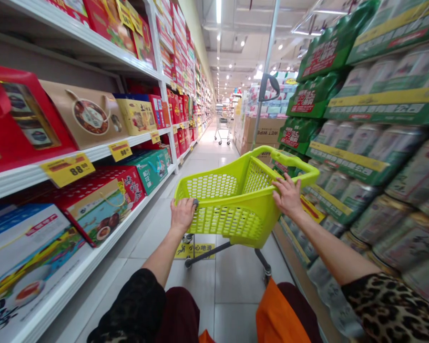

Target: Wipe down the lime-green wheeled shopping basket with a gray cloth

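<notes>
A lime-green plastic shopping cart [232, 219] stands crosswise in front of my knees, its push handle to the right and its low end to the left. My left hand [183, 214] is closed over the rim at the low left end, beside a small grey bumper on the corner. Farther right and higher, my right hand [288, 194] is curled over the near side rim close to the handle, thumb side toward the basket. Both hands' fingertips are partly hidden behind the rim. Below the basket show dark legs and casters [188, 262].
Shelves [139, 136] with boxed gift packs and yellow price tags line the left. Stacked green-wrapped can packs [350, 157] rise close on the right. Behind the cart stand wet-wipe cartons [266, 127] and a metal pole [268, 57]. Another cart [222, 127] is farther down the aisle.
</notes>
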Demonstrator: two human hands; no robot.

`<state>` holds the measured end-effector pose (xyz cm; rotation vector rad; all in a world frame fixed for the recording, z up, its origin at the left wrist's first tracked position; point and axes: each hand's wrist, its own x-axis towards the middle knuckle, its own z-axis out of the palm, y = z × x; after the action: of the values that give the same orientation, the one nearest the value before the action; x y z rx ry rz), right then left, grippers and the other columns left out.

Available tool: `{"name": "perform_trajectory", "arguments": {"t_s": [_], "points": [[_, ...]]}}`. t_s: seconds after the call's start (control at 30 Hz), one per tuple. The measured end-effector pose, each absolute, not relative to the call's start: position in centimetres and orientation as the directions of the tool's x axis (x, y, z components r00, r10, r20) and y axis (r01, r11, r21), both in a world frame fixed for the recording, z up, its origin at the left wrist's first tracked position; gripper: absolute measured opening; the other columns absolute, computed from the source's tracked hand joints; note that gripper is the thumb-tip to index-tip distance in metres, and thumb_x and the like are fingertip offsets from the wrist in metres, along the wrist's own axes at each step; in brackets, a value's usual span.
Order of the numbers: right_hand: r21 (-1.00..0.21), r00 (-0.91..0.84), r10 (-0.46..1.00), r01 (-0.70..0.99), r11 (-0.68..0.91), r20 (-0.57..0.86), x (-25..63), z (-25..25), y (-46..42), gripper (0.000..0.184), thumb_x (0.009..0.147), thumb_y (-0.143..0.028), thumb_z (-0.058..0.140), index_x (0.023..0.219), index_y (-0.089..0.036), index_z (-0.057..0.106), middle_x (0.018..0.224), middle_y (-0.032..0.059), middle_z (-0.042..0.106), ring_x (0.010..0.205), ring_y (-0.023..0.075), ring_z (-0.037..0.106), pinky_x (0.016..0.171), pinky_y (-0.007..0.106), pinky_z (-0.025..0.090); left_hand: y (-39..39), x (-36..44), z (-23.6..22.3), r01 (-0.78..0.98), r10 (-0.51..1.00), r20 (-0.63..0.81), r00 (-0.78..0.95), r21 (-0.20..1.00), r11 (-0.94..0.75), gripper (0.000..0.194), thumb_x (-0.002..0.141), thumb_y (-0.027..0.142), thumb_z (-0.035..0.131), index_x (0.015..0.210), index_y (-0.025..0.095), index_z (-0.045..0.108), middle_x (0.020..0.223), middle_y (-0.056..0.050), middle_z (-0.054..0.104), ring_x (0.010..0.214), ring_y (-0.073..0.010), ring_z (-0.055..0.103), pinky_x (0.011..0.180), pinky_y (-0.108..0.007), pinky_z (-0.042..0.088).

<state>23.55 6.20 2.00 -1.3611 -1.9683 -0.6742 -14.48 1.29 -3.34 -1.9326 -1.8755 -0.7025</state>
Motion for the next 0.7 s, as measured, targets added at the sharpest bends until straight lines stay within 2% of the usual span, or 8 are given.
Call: {"name": "perform_trajectory", "arguments": {"t_s": [0.2, 0.37, 0.57, 0.7], "points": [[0.084, -0.187, 0.705, 0.980, 0.180, 0.684, 21.6, 2.3, 7.2, 0.040, 0.088, -0.036, 0.039, 0.116, -0.016, 0.059, 0.132, 0.0143, 0.050, 0.133, 0.0332, 0.025, 0.102, 0.061, 0.018, 0.3, -12.7, -3.2, 0.996, 0.802, 0.596, -0.038, 0.090, -0.019, 0.028, 0.086, 0.027, 0.040, 0.106, 0.019, 0.058, 0.102, -0.010, 0.064, 0.098, -0.0253, 0.057, 0.100, -0.051, 0.028], [0.086, -0.243, 0.765, 0.967, 0.241, 0.596, 18.2, 1.3, 7.4, 0.040, 0.089, -0.039, 0.036, 0.117, -0.022, 0.060, 0.135, 0.0119, 0.048, 0.134, 0.0338, 0.023, 0.101, 0.064, 0.018, -1.3, -11.4, -3.4, 0.995, 0.800, 0.600, 0.004, 0.075, -0.061, 0.027, 0.086, 0.026, 0.041, 0.106, 0.020, 0.058, 0.098, -0.009, 0.063, 0.094, -0.0230, 0.057, 0.104, -0.048, 0.027], [0.010, -0.229, 0.822, 0.965, 0.262, 0.521, 15.0, 0.0, 6.9, 0.038, 0.091, -0.032, 0.032, 0.115, -0.023, 0.060, 0.136, 0.0108, 0.046, 0.132, 0.0309, 0.028, 0.100, 0.066, 0.019, -3.0, -7.7, -3.4, 0.989, 0.804, 0.584, 0.110, 0.016, -0.146, 0.029, 0.088, 0.026, 0.038, 0.110, 0.017, 0.055, 0.091, -0.008, 0.062, 0.088, -0.0214, 0.057, 0.106, -0.046, 0.027], [-0.093, -0.203, 0.868, 0.958, 0.273, 0.453, 13.7, -0.7, 6.1, 0.038, 0.091, -0.033, 0.033, 0.113, -0.022, 0.062, 0.139, 0.0101, 0.043, 0.133, 0.0310, 0.028, 0.098, 0.065, 0.026, -3.5, -4.2, -3.0, 0.975, 0.818, 0.549, 0.175, 0.019, -0.221, 0.031, 0.088, 0.023, 0.036, 0.113, 0.014, 0.053, 0.089, -0.008, 0.061, 0.086, -0.0209, 0.058, 0.106, -0.046, 0.028]]}}
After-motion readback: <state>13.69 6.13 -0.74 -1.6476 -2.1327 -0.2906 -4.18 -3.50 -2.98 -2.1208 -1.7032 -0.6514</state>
